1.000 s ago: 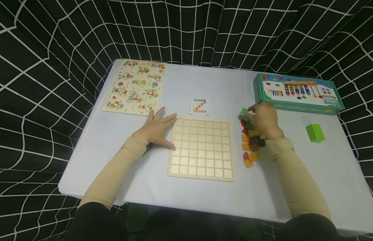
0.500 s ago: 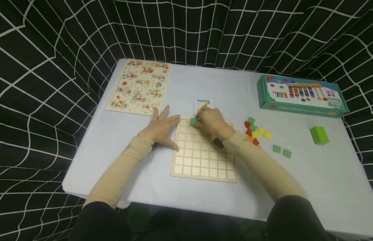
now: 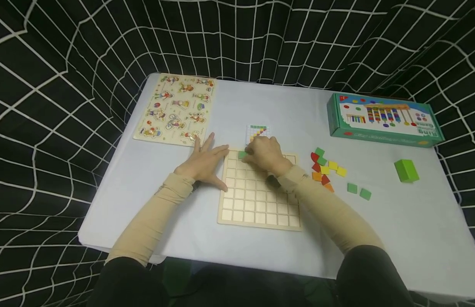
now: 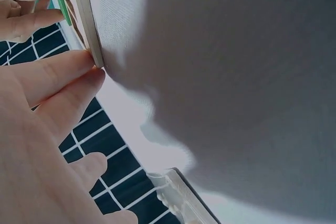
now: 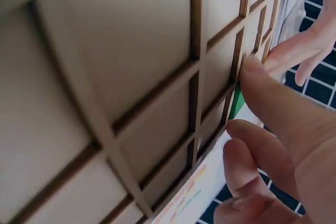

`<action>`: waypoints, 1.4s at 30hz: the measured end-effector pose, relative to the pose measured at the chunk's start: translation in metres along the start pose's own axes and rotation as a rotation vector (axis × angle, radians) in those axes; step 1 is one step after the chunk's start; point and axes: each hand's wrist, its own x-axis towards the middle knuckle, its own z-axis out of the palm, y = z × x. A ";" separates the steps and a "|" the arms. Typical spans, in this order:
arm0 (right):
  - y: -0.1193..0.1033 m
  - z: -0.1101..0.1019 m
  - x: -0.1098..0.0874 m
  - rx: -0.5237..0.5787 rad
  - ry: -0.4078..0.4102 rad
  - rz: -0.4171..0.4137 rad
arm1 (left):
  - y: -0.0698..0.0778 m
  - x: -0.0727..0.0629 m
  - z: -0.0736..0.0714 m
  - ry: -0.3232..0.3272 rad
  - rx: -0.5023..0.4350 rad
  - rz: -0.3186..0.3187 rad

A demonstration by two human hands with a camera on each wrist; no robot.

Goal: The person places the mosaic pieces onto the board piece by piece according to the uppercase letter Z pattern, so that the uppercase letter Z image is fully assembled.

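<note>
Tile (image 3: 242,154), green, lies at the far row of the board (image 3: 249,195), pinched between right hand (image 3: 265,152) thumb and fingers; left hand (image 3: 202,164), fingers spread wide, touches the board's edge.

The right hand (image 3: 265,154) partly hides the card (image 3: 258,130) at its six o'clock side, the board (image 3: 249,195) at its twelve o'clock edge and the green tile (image 3: 242,154), while the left wrist view's border cuts the board off at eleven o'clock.
</note>
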 end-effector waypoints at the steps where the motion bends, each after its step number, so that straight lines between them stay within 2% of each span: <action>1: 0.002 -0.002 0.000 -0.002 0.005 -0.001 | 0.000 0.000 0.000 0.003 0.003 0.000; 4: 0.008 -0.009 -0.005 0.004 0.028 0.018 | -0.001 -0.001 -0.001 0.004 0.009 -0.004; 8: 0.029 -0.023 -0.016 0.032 0.084 0.102 | -0.003 -0.004 -0.001 0.005 0.004 -0.012; 18: 0.117 -0.050 -0.062 0.069 0.144 0.295 | -0.003 -0.005 -0.003 0.018 -0.030 -0.017; 21: 0.138 -0.053 -0.074 0.057 0.119 0.371 | -0.002 -0.004 -0.003 0.016 -0.036 -0.016; 24: 0.151 -0.053 -0.081 0.064 0.051 0.455 | -0.001 -0.003 -0.002 0.011 -0.042 -0.015; 27: 0.158 -0.052 -0.085 0.082 -0.007 0.511 | 0.000 -0.003 -0.001 0.008 -0.042 -0.010; 29: 0.160 -0.051 -0.087 0.086 -0.015 0.531 | 0.001 -0.003 0.001 0.011 -0.041 -0.006; 35: 0.156 -0.046 -0.089 0.080 0.036 0.538 | 0.002 -0.002 0.002 0.013 -0.054 0.000; 39: 0.152 -0.052 -0.088 0.152 0.077 0.525 | 0.001 -0.002 0.003 0.016 -0.063 0.006; 42: 0.144 -0.061 -0.082 0.212 0.065 0.503 | 0.000 -0.001 0.004 0.019 -0.067 0.011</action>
